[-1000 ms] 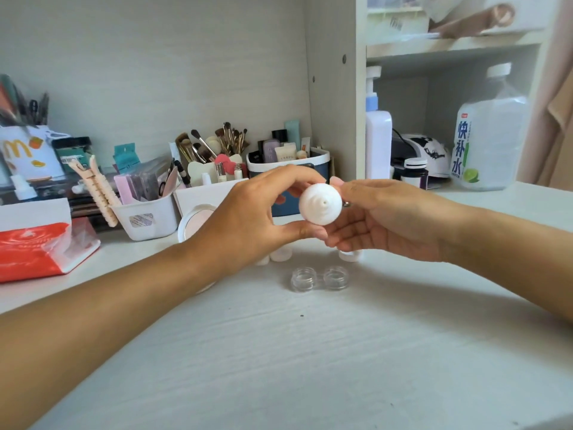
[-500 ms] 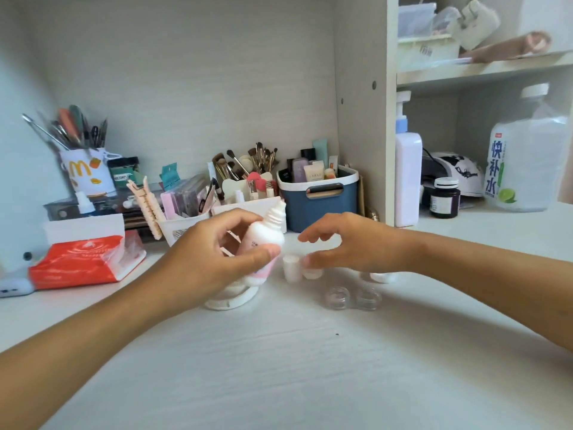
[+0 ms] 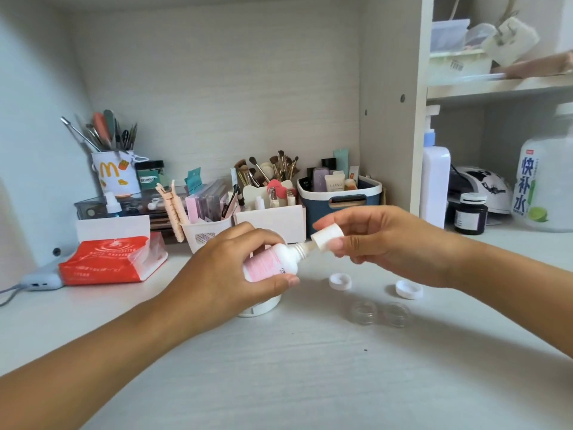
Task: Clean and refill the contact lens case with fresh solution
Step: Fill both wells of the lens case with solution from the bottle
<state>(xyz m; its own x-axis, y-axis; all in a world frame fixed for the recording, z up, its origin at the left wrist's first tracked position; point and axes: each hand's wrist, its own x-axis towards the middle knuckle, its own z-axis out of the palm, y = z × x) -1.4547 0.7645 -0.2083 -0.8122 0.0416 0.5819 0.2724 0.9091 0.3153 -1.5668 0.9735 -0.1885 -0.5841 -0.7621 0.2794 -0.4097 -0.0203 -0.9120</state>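
Left hand [image 3: 235,268] wrapped round a white-and-pink bottle [image 3: 273,262], tilted with nozzle toward the right. Right hand [image 3: 381,240] pinching the white cap [image 3: 327,236] between thumb and fingers, right at the nozzle tip; touching or just clear, cannot tell. On the table [image 3: 310,383], under the right wrist, the clear lens case [image 3: 380,312], both wells open and side by side. Behind the case, two white lids: one [image 3: 340,281] to the left, one [image 3: 408,289] to the right, both lying apart from the wells. White round tub [image 3: 263,307] partly hidden under the left hand. Further left, a red tissue pack [image 3: 108,260]. Along the back wall, a printed cup [image 3: 116,173] with tools, a white brush box [image 3: 273,217], a blue bin [image 3: 338,201] of tubes. On the right, a pump bottle [image 3: 435,184], a dark jar [image 3: 470,215] and a large water jug [image 3: 545,187].
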